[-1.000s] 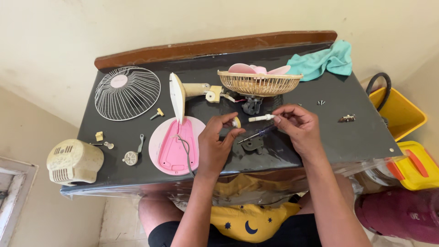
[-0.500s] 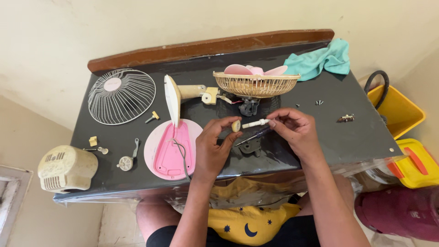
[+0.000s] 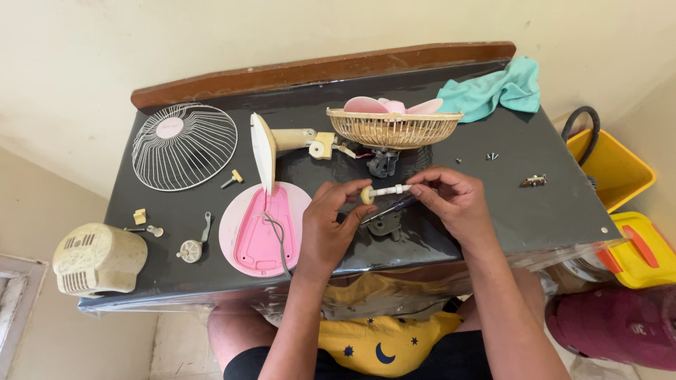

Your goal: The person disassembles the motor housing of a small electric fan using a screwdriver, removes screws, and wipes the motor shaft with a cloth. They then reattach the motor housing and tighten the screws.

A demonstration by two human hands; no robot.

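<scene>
I pinch the cream knob (image 3: 367,195) with my left hand (image 3: 327,229), right hand (image 3: 451,200) gripping its white shaft (image 3: 391,190) (screwdriver (image 3: 386,210) tucked underneath), six o'clock of the basket (image 3: 394,128); I'd twist gently, keeping both aligned

Behind the right hand (image 3: 454,204), the far end of the white shaft (image 3: 389,190) and most of the dark screwdriver (image 3: 394,207) are hidden by the fingers. Under both hands, the grey part (image 3: 384,225) is partly covered, its shape unclear. Beyond the right hand, two tiny screws (image 3: 492,156) and a small metal piece (image 3: 534,181) are too small to identify. Beyond the hands, the basket (image 3: 394,129) hides most of the pink blades (image 3: 391,106). Right of the right hand, the yellow bin (image 3: 637,248) and maroon bag (image 3: 620,325) run off the edge.
</scene>
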